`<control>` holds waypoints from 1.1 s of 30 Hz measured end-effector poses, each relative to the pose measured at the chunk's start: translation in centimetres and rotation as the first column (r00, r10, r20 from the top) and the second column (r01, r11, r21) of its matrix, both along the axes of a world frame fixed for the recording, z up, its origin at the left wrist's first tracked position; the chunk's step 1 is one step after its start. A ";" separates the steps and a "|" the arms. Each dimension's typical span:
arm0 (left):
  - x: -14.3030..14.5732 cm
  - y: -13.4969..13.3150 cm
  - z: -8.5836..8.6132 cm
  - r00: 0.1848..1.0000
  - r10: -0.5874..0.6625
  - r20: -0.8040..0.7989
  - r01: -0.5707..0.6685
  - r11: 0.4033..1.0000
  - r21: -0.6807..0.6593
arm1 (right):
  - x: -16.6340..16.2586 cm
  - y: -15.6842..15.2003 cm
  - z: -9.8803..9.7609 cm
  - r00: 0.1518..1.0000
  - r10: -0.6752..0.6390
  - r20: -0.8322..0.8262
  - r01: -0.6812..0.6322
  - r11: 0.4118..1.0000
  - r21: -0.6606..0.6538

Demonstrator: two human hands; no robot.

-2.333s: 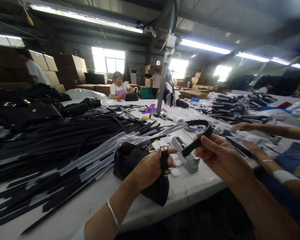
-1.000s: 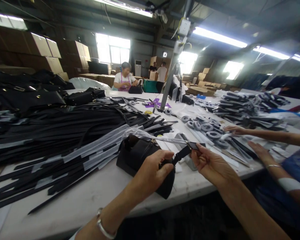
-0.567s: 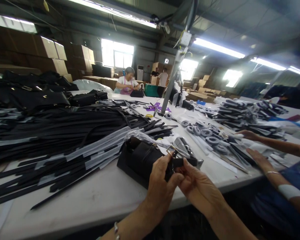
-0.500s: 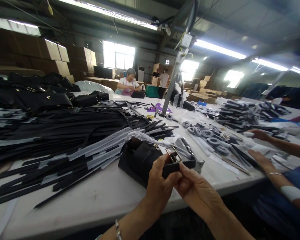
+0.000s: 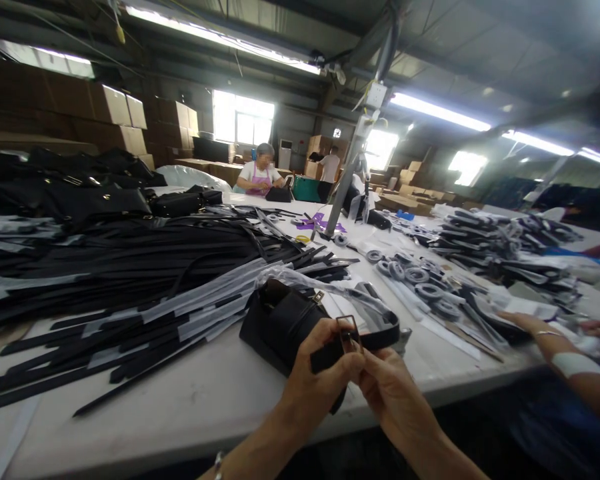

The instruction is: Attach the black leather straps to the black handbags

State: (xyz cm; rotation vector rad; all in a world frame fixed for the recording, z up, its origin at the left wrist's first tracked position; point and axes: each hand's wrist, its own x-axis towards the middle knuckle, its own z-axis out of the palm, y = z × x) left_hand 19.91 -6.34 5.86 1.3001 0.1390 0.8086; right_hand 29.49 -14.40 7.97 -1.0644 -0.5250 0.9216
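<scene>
A black handbag (image 5: 273, 327) lies on the table in front of me, with clear plastic film along its top. Its black strap (image 5: 387, 335) loops out to the right and carries a metal buckle (image 5: 347, 325). My left hand (image 5: 313, 380) is closed around the strap at the buckle's left side, thumb and fingers pinching it. From the right, my right hand (image 5: 397, 390) pinches the strap just below the buckle, its fingertips touching those of my left hand. The strap's end between the fingers is mostly hidden.
Many black straps (image 5: 130, 260) cover the table's left, with finished black bags (image 5: 95, 203) behind. Wrapped rings (image 5: 417, 275) and a pile of wrapped strips (image 5: 485, 233) lie to the right. A co-worker's arm (image 5: 550, 340) reaches in there. A metal post (image 5: 347, 190) rises mid-table.
Both hands have shifted slightly, and the buckle now stands more upright, with the strap curving out behind it. The co-worker's hands on the right have moved lower and apart.
</scene>
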 end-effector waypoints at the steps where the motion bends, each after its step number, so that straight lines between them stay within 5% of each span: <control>1: 0.0 -0.2 0.1 0.998 0.051 -0.025 -0.051 0.998 -0.023 | -0.1 0.1 0.0 0.998 -0.004 0.066 0.004 1.000 0.002; 5: -0.1 0.1 0.1 0.987 0.159 -0.034 -0.161 0.982 -0.095 | 1.4 -0.2 0.6 0.957 0.025 0.288 -0.008 0.998 -0.060; 11: 0.1 1.7 -0.5 0.998 0.048 0.050 -0.032 0.962 -0.272 | 6.1 -1.6 4.1 0.958 -0.055 0.281 0.076 0.995 -0.063; 16: 0.1 1.8 -0.3 0.993 -0.101 0.063 0.111 0.977 -0.180 | 7.0 -0.1 5.8 0.960 -0.094 0.263 0.117 0.990 -0.074; 23: -0.2 1.1 -0.3 0.999 -0.038 0.025 0.042 0.990 -0.135 | 5.8 1.9 4.8 0.970 0.163 0.183 -0.131 0.976 -0.176; 28: 0.3 1.2 -0.4 0.997 -0.071 0.016 0.072 0.994 -0.086 | 4.9 2.0 3.3 0.928 0.373 0.012 -0.362 0.909 -0.207; 33: 0.7 2.1 -0.3 0.991 -0.102 -0.084 0.109 0.990 0.086 | 4.7 1.6 3.3 0.929 0.368 0.043 -0.347 0.905 -0.244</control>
